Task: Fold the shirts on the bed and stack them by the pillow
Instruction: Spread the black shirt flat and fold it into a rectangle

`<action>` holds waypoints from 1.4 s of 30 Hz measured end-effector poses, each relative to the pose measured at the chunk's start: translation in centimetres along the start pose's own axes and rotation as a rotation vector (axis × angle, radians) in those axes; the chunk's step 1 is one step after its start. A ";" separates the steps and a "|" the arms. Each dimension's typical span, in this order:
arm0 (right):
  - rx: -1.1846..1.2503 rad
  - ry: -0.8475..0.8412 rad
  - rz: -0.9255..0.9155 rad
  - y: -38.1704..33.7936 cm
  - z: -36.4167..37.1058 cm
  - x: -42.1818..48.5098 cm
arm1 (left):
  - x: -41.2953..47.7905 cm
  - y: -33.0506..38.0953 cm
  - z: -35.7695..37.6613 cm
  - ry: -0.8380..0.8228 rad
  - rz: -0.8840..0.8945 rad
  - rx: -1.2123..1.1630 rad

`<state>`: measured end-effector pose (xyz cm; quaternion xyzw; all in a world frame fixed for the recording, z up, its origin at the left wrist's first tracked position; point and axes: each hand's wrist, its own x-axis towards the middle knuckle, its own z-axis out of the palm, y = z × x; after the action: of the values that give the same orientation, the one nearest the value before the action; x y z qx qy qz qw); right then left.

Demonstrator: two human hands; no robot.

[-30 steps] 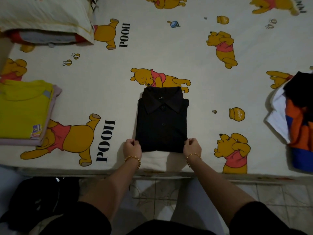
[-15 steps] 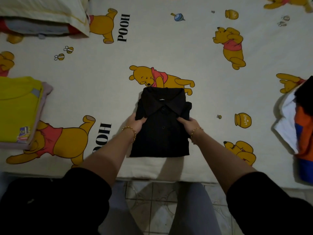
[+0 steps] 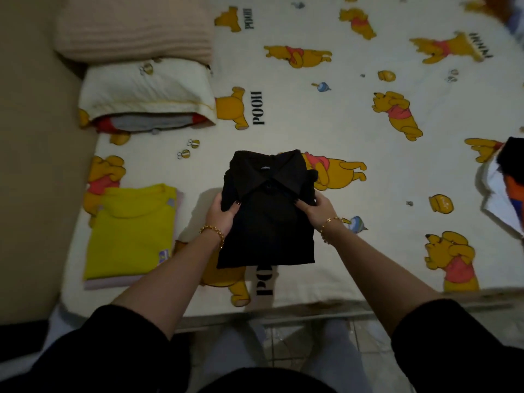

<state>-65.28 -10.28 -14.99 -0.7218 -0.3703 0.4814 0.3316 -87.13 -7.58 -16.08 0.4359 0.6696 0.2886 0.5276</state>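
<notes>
A folded black collared shirt [image 3: 269, 222] is lifted a little above the bed sheet [image 3: 312, 114], casting a shadow to its left. My left hand [image 3: 222, 212] grips its left edge, thumb on top. My right hand [image 3: 314, 207] grips its right edge the same way. To the left lies a stack with a folded yellow shirt [image 3: 133, 231] on a pale pink one [image 3: 102, 283]. Behind the stack rests a white pillow [image 3: 147, 92].
A knitted beige blanket or pillow [image 3: 136, 26] lies behind the white pillow. A heap of unfolded clothes [image 3: 507, 188], black, white and orange, lies at the right edge. A wall or headboard [image 3: 34, 165] bounds the bed on the left. Tiled floor [image 3: 297, 344] shows below.
Both hands moved from the shirt's bottom corners to its sides, gripped it and lifted it off the sheet, carrying it leftward. The view has swung left toward the pillow.
</notes>
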 end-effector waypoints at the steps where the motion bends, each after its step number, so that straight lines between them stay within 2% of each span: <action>1: 0.011 -0.012 -0.020 -1.0 1.5 -0.7 | -0.2 0.2 -1.8 0.018 0.021 0.016; 7: 0.022 -0.173 -0.063 -4.5 9.1 -4.1 | -1.6 -1.7 -10.7 0.097 0.016 -0.064; 16: -0.018 -0.310 0.003 -4.1 19.1 -8.3 | -3.5 -8.7 -21.3 0.156 -0.058 0.012; 21: -0.076 -0.286 0.013 -3.8 24.8 -7.9 | -2.2 -10.5 -25.5 0.175 -0.094 0.041; 28: -0.113 -0.246 -0.042 -4.9 31.9 -3.5 | 4.6 -11.8 -30.1 0.181 -0.083 0.066; 33: -0.166 -0.166 0.046 -3.6 34.8 -0.1 | 9.0 -13.4 -30.8 0.170 -0.097 0.113; 37: -0.201 -0.057 0.204 -0.8 35.8 -0.5 | 8.3 -16.5 -30.6 0.353 -0.225 0.151; 42: -0.206 0.077 0.202 2.2 35.8 -3.7 | 1.9 -19.8 -29.6 0.539 -0.195 0.121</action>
<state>-99.45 -10.21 -26.46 -0.8036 -0.3303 0.4439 0.2194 -121.11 -12.64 -25.49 0.3077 0.8404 0.3013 0.3290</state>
